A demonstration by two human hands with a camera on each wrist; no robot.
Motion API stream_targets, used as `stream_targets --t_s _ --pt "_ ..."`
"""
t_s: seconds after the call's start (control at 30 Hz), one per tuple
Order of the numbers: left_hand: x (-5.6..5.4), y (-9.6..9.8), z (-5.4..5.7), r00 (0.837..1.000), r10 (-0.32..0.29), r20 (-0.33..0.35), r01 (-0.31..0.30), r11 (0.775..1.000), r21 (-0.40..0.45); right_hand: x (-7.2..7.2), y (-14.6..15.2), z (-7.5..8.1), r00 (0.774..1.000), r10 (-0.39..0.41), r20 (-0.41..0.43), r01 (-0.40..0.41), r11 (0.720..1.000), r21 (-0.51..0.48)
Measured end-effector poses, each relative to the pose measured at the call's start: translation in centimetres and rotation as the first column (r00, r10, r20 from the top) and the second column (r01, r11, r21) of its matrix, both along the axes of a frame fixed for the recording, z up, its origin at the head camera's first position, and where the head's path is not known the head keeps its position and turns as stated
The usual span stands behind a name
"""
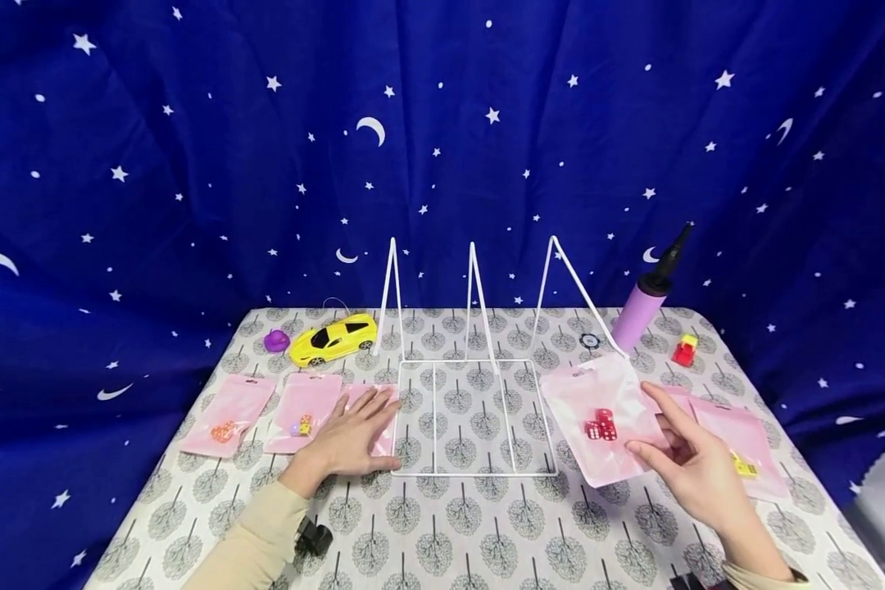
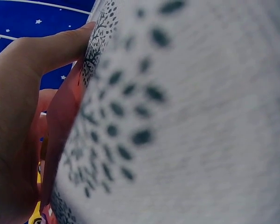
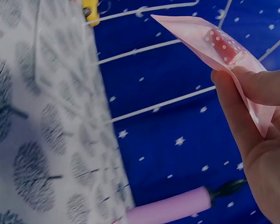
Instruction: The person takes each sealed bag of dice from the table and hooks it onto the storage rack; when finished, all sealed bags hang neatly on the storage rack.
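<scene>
My right hand pinches the edge of a pink zip bag between thumb and fingers. Red dice with white dots show through its clear front. In the right wrist view the bag stands out from the fingertips, raised off the tablecloth. My left hand lies with fingers spread over another pink bag, covering most of it, beside the left edge of a white wire rack. In the left wrist view this bag shows under the palm.
Further left lie two pink bags, one with orange dice, one with a yellow die. More pink bags lie at right. A yellow toy car, purple duck, purple pump and small red-yellow toy stand behind.
</scene>
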State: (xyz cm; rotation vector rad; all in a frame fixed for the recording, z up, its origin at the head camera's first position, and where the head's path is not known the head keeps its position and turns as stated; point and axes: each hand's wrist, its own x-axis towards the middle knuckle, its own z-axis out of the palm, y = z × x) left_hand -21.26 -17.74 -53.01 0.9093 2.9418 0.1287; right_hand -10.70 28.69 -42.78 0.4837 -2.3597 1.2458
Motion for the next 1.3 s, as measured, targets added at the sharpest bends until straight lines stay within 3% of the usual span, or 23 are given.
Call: stream_targets --t_s 0.1,0.13,0.2,0.27,0.33,0.37,0.6,0.77,0.9,1.17,1.3 --pt "0.1 0.0 -0.1 1.0 -0.002 0.001 0.002 1.0 0.003 0.7 -0.1 0.5 0.995 0.078 -0.061 -0.083 0.993 -0.082" --pt "0.1 0.0 -0.1 1.0 -0.001 0.001 0.001 1.0 0.004 0.9 -0.2 0.7 0.986 0.135 -0.095 -0.147 0.979 -0.139" --pt "0.2 0.0 -0.1 1.0 -0.001 0.003 0.001 1.0 0.002 1.1 -0.4 1.2 0.955 0.241 -0.171 -0.277 0.931 -0.239" --pt "0.1 0.1 -0.2 1.0 0.0 0.004 0.0 1.0 -0.002 1.2 -0.7 1.8 0.9 0.352 -0.256 -0.422 0.85 -0.315" --pt "0.1 0.1 -0.2 1.0 -0.001 -0.001 0.001 1.0 -0.006 1.3 -1.1 2.5 0.849 0.419 -0.321 -0.519 0.775 -0.361" --pt "0.1 0.1 -0.2 1.0 -0.002 -0.002 0.002 1.0 -0.007 1.4 -1.2 2.8 0.845 0.418 -0.333 -0.524 0.767 -0.369" --pt "-0.1 0.2 -0.1 1.0 -0.01 -0.009 0.009 1.0 -0.016 1.6 -1.5 3.8 0.879 0.328 -0.347 -0.461 0.774 -0.434" --pt "-0.1 0.2 -0.2 1.0 -0.011 0.0 0.011 1.0 -0.014 1.5 -1.5 3.7 0.875 0.318 -0.366 -0.472 0.734 -0.489" --pt "-0.1 0.2 -0.2 1.0 -0.01 -0.009 0.01 1.0 -0.006 1.6 -1.5 3.8 0.858 0.32 -0.402 -0.502 0.692 -0.519" --pt "0.1 0.1 0.1 1.0 -0.007 -0.02 0.007 1.0 -0.003 2.4 -1.2 4.1 0.841 0.345 -0.416 -0.535 0.639 -0.552" --pt "0.2 0.1 0.2 1.0 -0.006 -0.018 0.006 1.0 0.008 2.5 -1.1 4.0 0.863 0.329 -0.384 -0.501 0.661 -0.558"
